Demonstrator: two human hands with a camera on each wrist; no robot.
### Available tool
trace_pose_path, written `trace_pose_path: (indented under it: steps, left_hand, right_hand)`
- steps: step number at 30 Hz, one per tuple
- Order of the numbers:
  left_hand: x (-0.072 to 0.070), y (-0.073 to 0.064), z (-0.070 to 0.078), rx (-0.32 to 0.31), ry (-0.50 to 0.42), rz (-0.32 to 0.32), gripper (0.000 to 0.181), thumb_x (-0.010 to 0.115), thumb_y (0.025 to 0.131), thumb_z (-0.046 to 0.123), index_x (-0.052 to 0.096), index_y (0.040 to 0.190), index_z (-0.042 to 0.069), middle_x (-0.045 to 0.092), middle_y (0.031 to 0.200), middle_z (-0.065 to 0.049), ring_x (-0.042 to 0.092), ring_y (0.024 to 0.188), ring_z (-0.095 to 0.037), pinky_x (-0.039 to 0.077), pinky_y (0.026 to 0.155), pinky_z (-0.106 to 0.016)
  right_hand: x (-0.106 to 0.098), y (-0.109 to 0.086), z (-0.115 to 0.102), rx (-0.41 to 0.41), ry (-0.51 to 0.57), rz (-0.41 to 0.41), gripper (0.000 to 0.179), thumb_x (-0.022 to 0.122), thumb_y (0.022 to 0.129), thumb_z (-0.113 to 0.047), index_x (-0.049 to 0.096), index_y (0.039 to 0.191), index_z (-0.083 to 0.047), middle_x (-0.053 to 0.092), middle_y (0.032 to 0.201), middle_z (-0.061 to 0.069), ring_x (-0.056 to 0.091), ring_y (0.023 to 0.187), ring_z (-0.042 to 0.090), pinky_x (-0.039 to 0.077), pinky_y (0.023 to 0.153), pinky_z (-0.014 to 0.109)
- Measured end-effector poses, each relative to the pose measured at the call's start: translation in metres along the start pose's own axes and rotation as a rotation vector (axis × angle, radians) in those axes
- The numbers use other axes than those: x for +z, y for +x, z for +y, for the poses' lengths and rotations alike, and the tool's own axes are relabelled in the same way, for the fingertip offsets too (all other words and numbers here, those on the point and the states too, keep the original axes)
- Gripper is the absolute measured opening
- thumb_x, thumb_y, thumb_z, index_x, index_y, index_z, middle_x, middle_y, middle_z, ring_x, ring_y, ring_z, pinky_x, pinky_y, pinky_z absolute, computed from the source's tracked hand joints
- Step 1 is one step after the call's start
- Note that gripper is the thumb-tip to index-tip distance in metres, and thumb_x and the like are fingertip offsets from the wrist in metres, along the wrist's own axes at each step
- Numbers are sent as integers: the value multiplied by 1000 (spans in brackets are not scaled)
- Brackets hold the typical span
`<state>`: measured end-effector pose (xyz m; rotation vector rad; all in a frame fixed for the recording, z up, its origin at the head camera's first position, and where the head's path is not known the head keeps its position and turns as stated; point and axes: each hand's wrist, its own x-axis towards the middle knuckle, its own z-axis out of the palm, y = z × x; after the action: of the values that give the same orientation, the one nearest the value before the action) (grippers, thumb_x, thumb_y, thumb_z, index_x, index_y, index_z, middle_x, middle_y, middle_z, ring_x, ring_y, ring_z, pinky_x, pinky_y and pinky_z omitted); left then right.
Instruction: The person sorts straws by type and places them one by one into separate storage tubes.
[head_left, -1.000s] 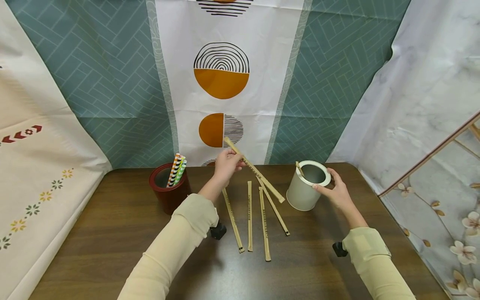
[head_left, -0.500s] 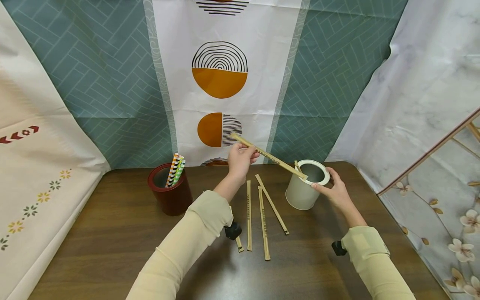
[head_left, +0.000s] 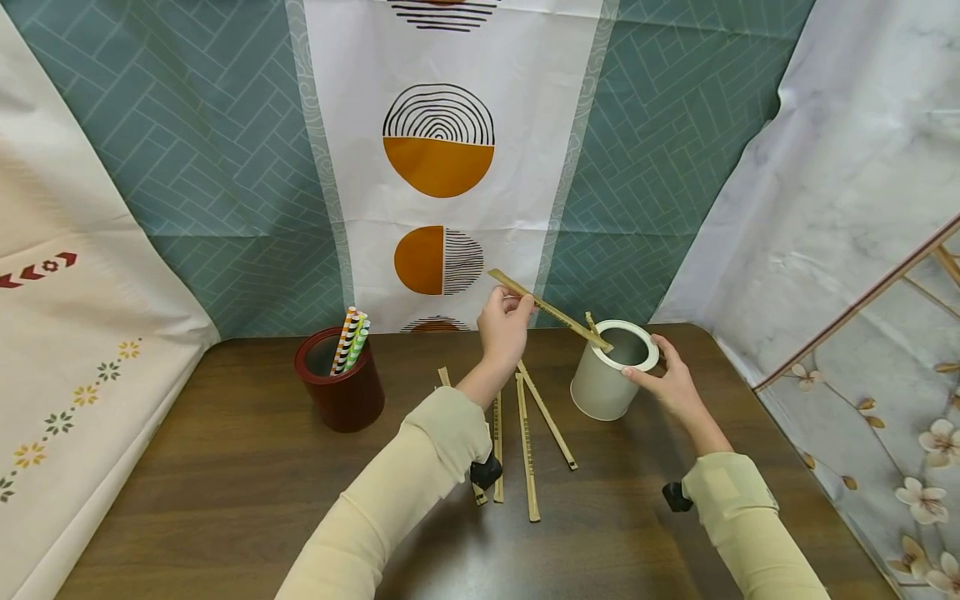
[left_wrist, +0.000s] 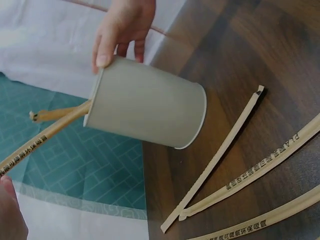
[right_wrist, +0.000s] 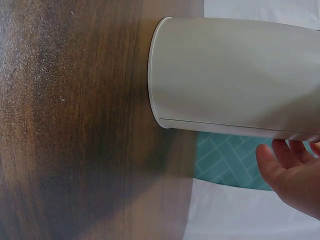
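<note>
Feeding wrapped straw (head_left: pixel 555 313) into pale can (head_left: pixel 606 385), lower end just inside rim.
L hand (head_left: pixel 504 325) pinches straw nr upper end; prob. best to lift that end, steepen angle & clear 2nd straw (head_left: pixel 590 320) leaning in can b4 letting go. R hand (head_left: pixel 675 385) grips can at rim, thumb nr side, fingers far side; light, steady hold shd prevent tipping.

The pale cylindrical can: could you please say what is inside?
One tan paper-wrapped straw leans inside; a second such straw reaches in. The near wall hides the bottom.
</note>
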<state>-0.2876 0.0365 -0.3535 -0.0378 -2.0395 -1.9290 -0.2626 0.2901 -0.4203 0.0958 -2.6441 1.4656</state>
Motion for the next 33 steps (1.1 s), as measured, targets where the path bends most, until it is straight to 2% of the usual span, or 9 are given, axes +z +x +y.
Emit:
trace_pose_path:
  steps: [6, 14, 17, 24, 28, 33]
  left_hand:
    - [10, -8, 0, 40, 36, -58, 14, 55, 86, 15, 56, 93, 4, 68, 84, -12, 66, 74, -21, 47, 58, -17]
    - [20, -16, -3, 49, 165, -91, 12, 56, 85, 17, 58, 91, 7, 69, 87, -6, 65, 77, -14, 48, 62, -17]
    - [23, -18, -5, 62, 178, -89, 13, 57, 84, 17, 59, 91, 7, 69, 87, -7, 65, 76, -15, 48, 60, -17]
    - [31, -24, -15, 70, 196, -100, 14, 57, 84, 18, 60, 92, 7, 70, 84, -6, 66, 75, -15, 48, 60, -17]
    - [34, -27, -19, 62, 208, -145, 13, 56, 85, 20, 60, 91, 9, 70, 82, -5, 66, 75, -14, 47, 59, -17]
    - [36, -29, -23, 46, 206, -244, 18, 54, 87, 22, 62, 95, 8, 70, 84, -6, 66, 75, -13, 47, 58, -15]
  right_hand:
    - [0, 1, 2, -6, -3, -1, 79, 65, 78, -18, 18, 138, 3, 30, 135, 26, 36, 116, 35, 33, 81, 23]
    - [1, 1, 3, 5, -5, -2, 79, 65, 78, -20, 17, 138, 3, 32, 133, 26, 36, 116, 35, 32, 83, 28]
    - [0, 1, 3, 2, -5, -5, 79, 65, 79, -20, 17, 138, 2, 31, 133, 26, 36, 116, 35, 32, 82, 25]
    - [0, 0, 2, -6, 16, -3, 78, 65, 79, -18, 17, 138, 2, 32, 132, 26, 37, 114, 35, 33, 70, 7]
    - [1, 0, 2, -6, 21, 0, 78, 64, 79, -17, 17, 138, 2, 33, 131, 26, 38, 113, 33, 34, 68, 5]
    - [1, 0, 2, -1, 20, 0, 79, 64, 80, -17, 16, 139, 2, 33, 131, 26, 38, 110, 30, 36, 67, 5]
